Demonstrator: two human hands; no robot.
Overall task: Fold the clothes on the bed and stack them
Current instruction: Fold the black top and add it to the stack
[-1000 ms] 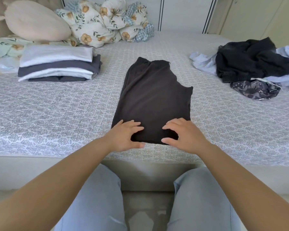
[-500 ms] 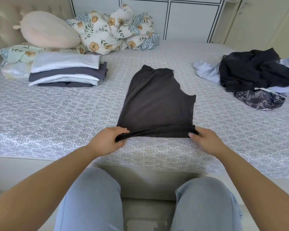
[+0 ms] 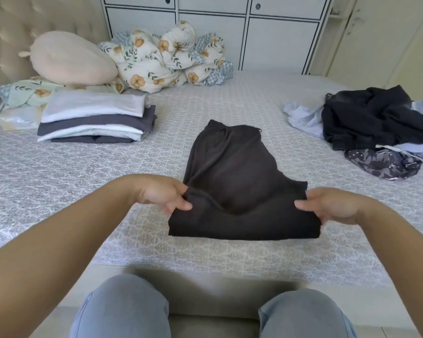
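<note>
The dark brown garment (image 3: 232, 172) lay in the middle of the bed (image 3: 59, 181), toward its near edge, with its far end flat on the patterned cover and its near end lifted off the cover. The left hand (image 3: 164, 193) gripped the near left corner of the cloth, thumb and fingers curled tight round a bunched fold, so that grip was closed on the fabric. The right hand (image 3: 332, 206) pinched the near right corner in the same way, thumb on top and fingers tucked under the raised edge. Between the two hands the cloth sagged into a shallow dip, and its near hem hung as a straight band above the cover. Toward the far left corner of the bed sat a stack of folded clothes (image 3: 93, 120), white and grey layers in turn, squared up neatly. Just behind that stack, against the padded headboard (image 3: 10, 32), rested a pale pink cushion (image 3: 71, 59) on a floral pillow (image 3: 22, 93). A rumpled floral quilt (image 3: 166, 59) was heaped along the far edge beside the cushion. Near the right edge of the bed lay a loose pile of unfolded clothes (image 3: 376, 118), a black piece on top of pale blue ones, with a dark patterned piece (image 3: 381, 162) at its near side. The person's knees in grey trousers (image 3: 122, 311) showed below the near edge of the bed.
</note>
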